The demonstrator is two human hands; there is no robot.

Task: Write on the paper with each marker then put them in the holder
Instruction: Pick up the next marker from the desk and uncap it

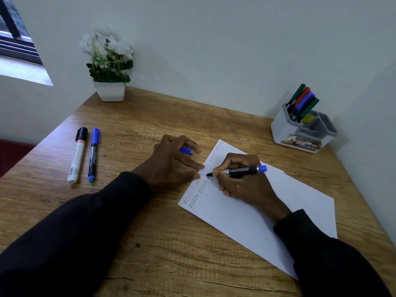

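The right hand (246, 181) pinches a black marker with a blue end (244, 170), its tip touching the white sheet of paper (300, 202) on the brown wooden table (150, 243). The left hand (171, 163) presses two fingertips on the paper's edge and grips a blue cap (186, 150). The grey plastic holder (300, 129) stands far right, with markers inside.

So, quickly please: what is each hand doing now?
Left hand: closed on the blue cap, fingertips pressing the paper.
Right hand: closed on the blue marker, writing.
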